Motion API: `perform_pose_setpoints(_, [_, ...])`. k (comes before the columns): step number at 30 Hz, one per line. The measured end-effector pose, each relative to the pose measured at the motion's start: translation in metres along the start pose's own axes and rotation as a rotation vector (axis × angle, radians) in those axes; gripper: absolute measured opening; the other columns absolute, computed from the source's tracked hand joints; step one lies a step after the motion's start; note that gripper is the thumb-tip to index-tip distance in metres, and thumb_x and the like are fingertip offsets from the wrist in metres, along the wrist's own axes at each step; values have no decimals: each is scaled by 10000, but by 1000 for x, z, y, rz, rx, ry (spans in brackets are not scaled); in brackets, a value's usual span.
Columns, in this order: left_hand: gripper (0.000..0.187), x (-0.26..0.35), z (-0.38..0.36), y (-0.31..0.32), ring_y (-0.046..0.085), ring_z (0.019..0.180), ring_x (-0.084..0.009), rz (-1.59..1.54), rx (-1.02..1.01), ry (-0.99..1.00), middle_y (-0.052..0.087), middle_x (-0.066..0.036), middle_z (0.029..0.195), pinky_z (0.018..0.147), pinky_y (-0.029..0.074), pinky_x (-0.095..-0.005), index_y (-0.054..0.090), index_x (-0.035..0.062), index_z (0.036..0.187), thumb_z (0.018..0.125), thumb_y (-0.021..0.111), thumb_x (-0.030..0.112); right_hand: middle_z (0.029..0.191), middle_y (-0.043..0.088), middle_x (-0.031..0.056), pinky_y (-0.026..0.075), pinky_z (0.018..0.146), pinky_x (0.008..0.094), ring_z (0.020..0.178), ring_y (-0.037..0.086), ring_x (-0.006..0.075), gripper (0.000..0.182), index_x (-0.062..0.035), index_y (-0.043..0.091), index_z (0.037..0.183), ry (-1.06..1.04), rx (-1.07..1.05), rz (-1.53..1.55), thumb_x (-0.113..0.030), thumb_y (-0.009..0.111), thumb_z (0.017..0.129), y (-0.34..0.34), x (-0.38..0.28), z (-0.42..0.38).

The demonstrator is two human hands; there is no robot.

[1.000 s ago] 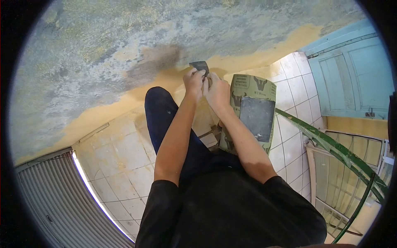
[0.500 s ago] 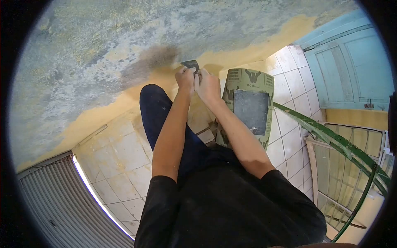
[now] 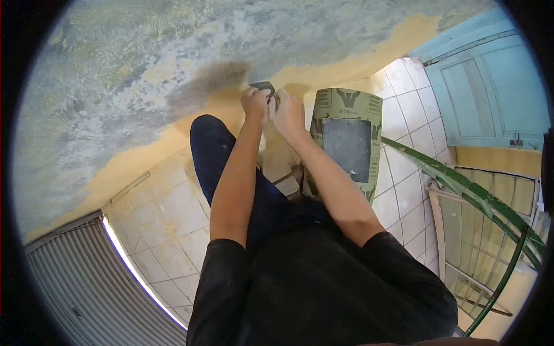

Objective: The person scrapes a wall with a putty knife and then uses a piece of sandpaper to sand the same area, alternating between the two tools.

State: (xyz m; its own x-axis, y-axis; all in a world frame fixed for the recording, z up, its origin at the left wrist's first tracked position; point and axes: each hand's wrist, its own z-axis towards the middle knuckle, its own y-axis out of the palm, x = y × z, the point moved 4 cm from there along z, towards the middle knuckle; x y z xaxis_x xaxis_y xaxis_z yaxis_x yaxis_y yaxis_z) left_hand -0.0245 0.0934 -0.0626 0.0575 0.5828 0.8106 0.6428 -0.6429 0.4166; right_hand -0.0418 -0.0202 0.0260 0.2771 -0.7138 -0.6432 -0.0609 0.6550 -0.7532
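Close to the wall, my left hand (image 3: 255, 104) and my right hand (image 3: 287, 112) are side by side, fingers pinched on a small dark piece of sandpaper (image 3: 263, 86). Its upper part sticks out above the fingers and bends slightly. The fingertips themselves are partly hidden. Right of my right forearm, a curved olive sheet (image 3: 374, 167) printed with dark logos lies where my right knee would be. A dark grey rectangular piece of sandpaper (image 3: 346, 149) rests on it.
The wall (image 3: 144, 52) in front has patchy grey and yellow paint. My left knee (image 3: 210, 135) is bent close to it. Around me are white floor tiles (image 3: 173, 202), a grey roller shutter (image 3: 92, 277), a green metal rail (image 3: 461, 187) and a light blue door (image 3: 490, 86).
Both hands have shifted slightly left and up with the sandpaper, whose visible edge has changed angle. The olive sheet also appears slightly higher in view.
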Motion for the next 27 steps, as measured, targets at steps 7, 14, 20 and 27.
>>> perform_pose_setpoints(7, [209,12,-12,0,530,589,-128,33,30,-38,524,0,661,550,454,-285,522,82,664,796,641,-28,818,667,257,508,734,509,792,638,452,180,7,630,921,-43,18,26,-172,619,897,-6,-13,7])
perform_pose_setpoints(14, [194,16,-8,-3,530,604,-143,81,-3,-20,519,-15,656,566,447,-290,531,66,658,777,655,-23,838,663,263,502,750,517,819,636,455,172,9,623,913,-34,11,49,-162,605,903,-6,-10,-6])
perform_pose_setpoints(20, [128,3,-1,-12,554,630,-158,138,-21,20,558,-35,694,584,459,-289,563,24,708,769,666,-23,855,667,263,504,759,511,833,643,453,175,3,637,955,-11,-53,0,-160,601,903,0,-8,0])
perform_pose_setpoints(27, [91,-3,9,-11,573,647,-157,23,-44,-28,584,-39,746,608,478,-282,591,24,773,765,662,-33,836,663,267,508,748,513,807,641,458,192,0,637,959,4,-25,18,-182,604,905,3,-3,2])
